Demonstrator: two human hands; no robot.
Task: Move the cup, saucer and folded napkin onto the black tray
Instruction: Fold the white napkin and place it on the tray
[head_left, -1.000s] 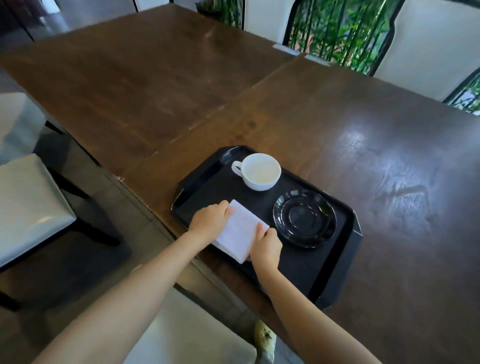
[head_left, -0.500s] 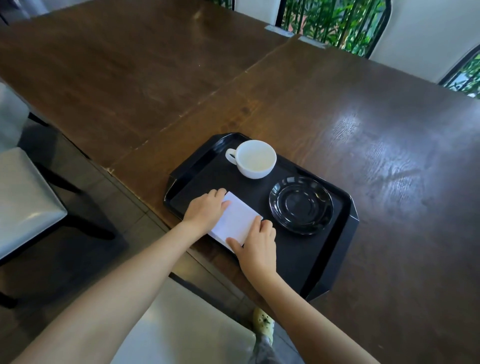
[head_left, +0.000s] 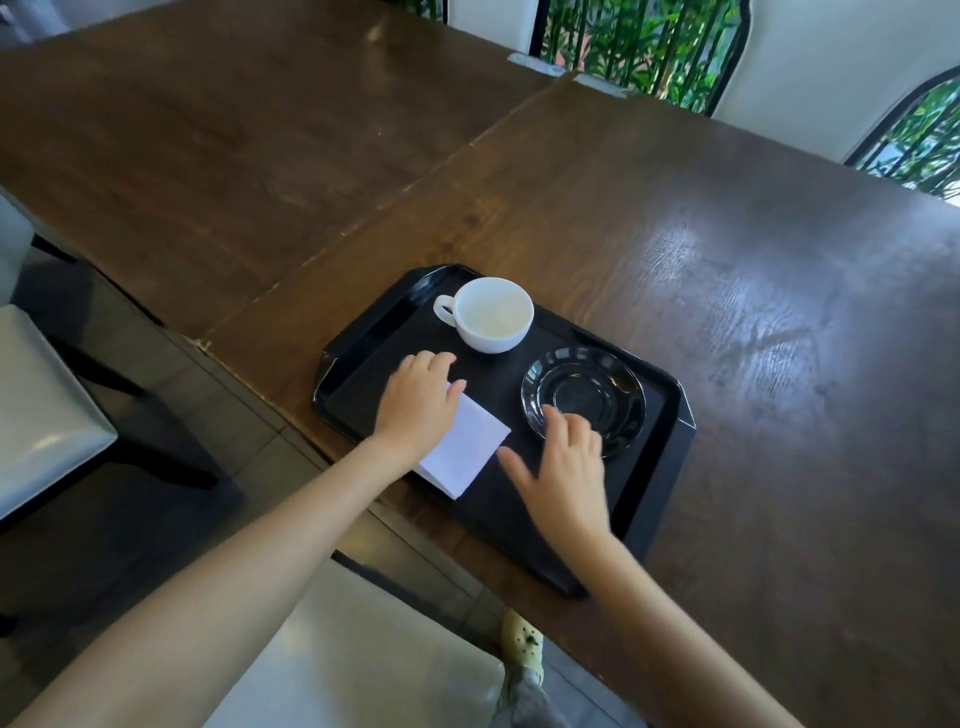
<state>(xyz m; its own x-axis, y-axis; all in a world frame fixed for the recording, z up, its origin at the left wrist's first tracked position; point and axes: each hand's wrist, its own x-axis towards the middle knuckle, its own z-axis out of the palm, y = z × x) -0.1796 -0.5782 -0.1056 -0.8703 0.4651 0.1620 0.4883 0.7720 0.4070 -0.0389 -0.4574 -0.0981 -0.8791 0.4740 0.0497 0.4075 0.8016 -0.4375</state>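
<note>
Cup (head_left: 493, 314), saucer (head_left: 584, 397), napkin (head_left: 465, 447) all on tray (head_left: 660, 467) at desk's (head_left: 727, 260) near edge. Left hand (head_left: 418, 402) flat on napkin, likely steadying it. Right hand (head_left: 566, 470) spread, empty, fingertips over saucer rim.

Tray (head_left: 363, 340) on table (head_left: 675, 234): cup (head_left: 493, 314) behind, saucer (head_left: 583, 397) right, napkin (head_left: 465, 449) front.
</note>
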